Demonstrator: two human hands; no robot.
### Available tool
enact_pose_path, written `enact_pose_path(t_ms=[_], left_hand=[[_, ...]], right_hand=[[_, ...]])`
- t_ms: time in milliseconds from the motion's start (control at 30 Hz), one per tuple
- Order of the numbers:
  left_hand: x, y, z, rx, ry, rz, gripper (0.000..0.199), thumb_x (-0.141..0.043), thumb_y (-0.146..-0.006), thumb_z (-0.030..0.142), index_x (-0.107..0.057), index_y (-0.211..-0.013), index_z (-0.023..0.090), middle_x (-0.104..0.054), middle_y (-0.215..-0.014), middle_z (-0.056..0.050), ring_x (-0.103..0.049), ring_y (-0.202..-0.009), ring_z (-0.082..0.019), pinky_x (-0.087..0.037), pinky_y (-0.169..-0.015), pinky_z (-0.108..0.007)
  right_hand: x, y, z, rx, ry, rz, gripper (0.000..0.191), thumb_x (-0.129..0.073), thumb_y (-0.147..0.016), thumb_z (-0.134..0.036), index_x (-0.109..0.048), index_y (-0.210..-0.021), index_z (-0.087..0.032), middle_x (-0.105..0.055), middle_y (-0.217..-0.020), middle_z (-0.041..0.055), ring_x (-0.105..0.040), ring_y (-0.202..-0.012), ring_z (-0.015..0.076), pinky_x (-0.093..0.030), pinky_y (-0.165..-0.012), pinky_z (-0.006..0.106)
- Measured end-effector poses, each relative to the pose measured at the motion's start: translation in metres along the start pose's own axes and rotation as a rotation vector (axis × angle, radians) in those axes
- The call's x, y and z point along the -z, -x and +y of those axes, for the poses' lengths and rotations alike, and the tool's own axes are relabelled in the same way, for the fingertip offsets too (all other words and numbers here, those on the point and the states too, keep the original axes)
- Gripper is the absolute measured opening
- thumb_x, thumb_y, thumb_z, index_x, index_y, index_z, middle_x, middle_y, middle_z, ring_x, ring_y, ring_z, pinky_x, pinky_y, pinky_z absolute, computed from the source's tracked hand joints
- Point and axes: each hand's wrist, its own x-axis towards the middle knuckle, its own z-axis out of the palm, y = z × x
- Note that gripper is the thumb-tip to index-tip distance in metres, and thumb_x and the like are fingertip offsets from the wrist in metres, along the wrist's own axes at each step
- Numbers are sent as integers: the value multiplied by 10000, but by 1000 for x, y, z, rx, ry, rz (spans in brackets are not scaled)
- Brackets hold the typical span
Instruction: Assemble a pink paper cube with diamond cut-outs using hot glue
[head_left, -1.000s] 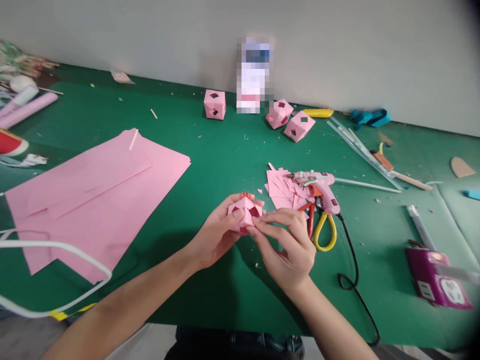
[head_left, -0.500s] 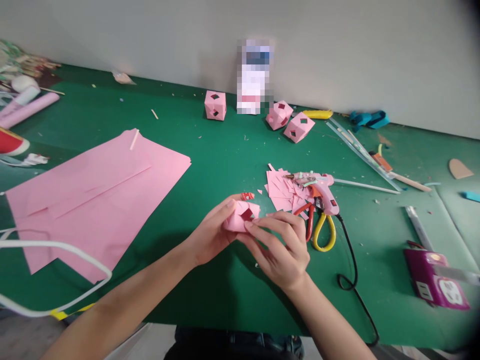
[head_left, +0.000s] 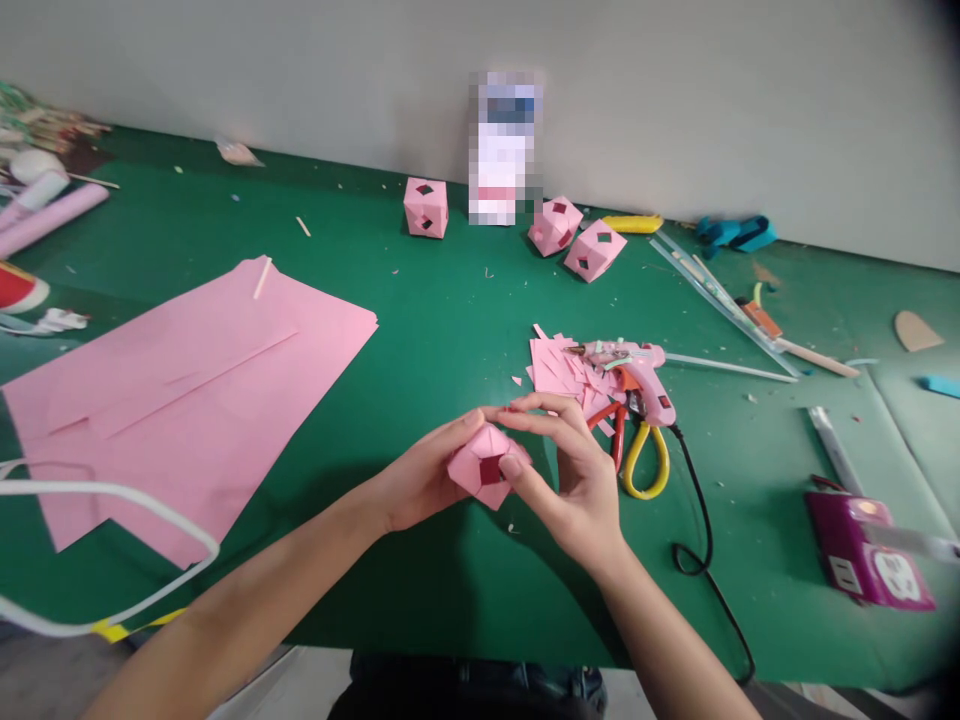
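Between my two hands is a folded pink paper cube (head_left: 472,478) with a diamond-shaped opening facing me. My left hand (head_left: 424,475) is closed round its left side, thumb on the upper edge. From the right, my right hand (head_left: 574,475) grips it too, thumb at the opening's edge and fingers over the top. Just beyond my right hand lie pink paper scraps (head_left: 551,368), a pink glue gun (head_left: 651,385) and a pair of scissors or pliers with a yellow and a red handle (head_left: 666,465), partly covered by the gun.
Three finished-looking pink paper cubes (head_left: 426,210) stand by the wall near a blurred phone (head_left: 504,150). Pink paper sheets (head_left: 225,400) cover the left side. A purple power box (head_left: 862,550) sits at right; the gun's black cord (head_left: 709,520) runs to the front edge.
The paper cube has been turned and tilted in my hands, so its opening now faces me. My right fingers have moved up over its top, with the thumb at the opening.
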Motion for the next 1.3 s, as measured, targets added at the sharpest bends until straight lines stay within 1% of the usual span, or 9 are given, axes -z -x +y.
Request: enact_pose_path(t_ms=[133, 267, 467, 600, 700, 833, 1133, 1200, 1300], left_hand=[[0, 0, -1, 37, -29, 22, 475, -699, -910, 584, -705, -1143, 170, -709, -978, -70, -650, -847, -166, -535, -707, -256], [-1, -2, -2, 48, -57, -1, 420, -653, -954, 553, -707, -1140, 180, -713, -964, -65, -649, -770, -148, -540, -672, -254], [-5, -3, -2, 85, -150, -43, 379, -568, -1018, 489, -696, -1177, 170, -705, -920, -55, -639, -671, -120, -540, -625, -241], [-1, -3, -4, 133, -183, -99, 434, -492, -1041, 531, -668, -1176, 158, -687, -770, -43, -643, -636, -146, -546, -601, -259], [0, -4, -5, 168, -205, -120, 424, -446, -1059, 516, -662, -1068, 151, -684, -731, -47, -644, -619, -148, -544, -594, -260], [-2, -4, -3, 160, -196, -106, 413, -422, -1059, 510, -635, -1039, 156, -692, -754, -57, -663, -648, -159, -558, -580, -259], [-1, -3, -1, 130, -179, -59, 344, -499, -1023, 488, -607, -1073, 166, -682, -771, -60, -676, -667, -173, -553, -515, -239], [-1, -2, -1, 118, -173, -41, 349, -514, -1017, 493, -613, -1066, 163, -678, -779, -55, -643, -624, -151, -543, -502, -233], [-1, -2, 0, 111, -182, -14, 316, -536, -1015, 458, -630, -1024, 157, -661, -770, -40, -611, -589, -130, -527, -486, -217]], right_hand=[[2, -1, -4, 29, 53, -47, 309, -737, -885, -203, -739, -1184, -278, -656, -1193, 76, -641, -1172, 247, -538, -1029, 463], [6, -4, -9, 204, 249, -38, 375, -691, -865, -130, -712, -1221, -246, -689, -1177, 86, -647, -1113, 253, -549, -984, 479], [15, -8, -18, 372, 503, -125, 181, -687, -914, -117, -729, -1070, -199, -795, -1054, 61, -697, -959, 225, -582, -834, 409], [22, -8, -26, 389, 679, -244, 125, -621, -980, -156, -726, -1045, -174, -797, -1060, 77, -709, -890, 216, -559, -764, 390], [24, -8, -31, 367, 757, -309, 177, -543, -1003, -128, -718, -989, -158, -786, -994, 76, -708, -854, 211, -543, -724, 370], [24, -8, -31, 411, 828, -291, 218, -511, -994, -82, -701, -907, -146, -774, -911, 75, -704, -792, 201, -508, -656, 352], [21, -14, -17, 596, 887, -167, 210, -574, -960, -58, -676, -821, -180, -783, -808, 38, -686, -683, 160, -491, -581, 321], [22, -14, -16, 572, 834, -187, 177, -568, -977, -66, -694, -893, -158, -798, -871, 60, -715, -734, 175, -542, -614, 321], [23, -14, -17, 415, 686, -262, 125, -594, -984, -116, -703, -1040, -138, -801, -979, 83, -749, -862, 203, -615, -718, 333]])
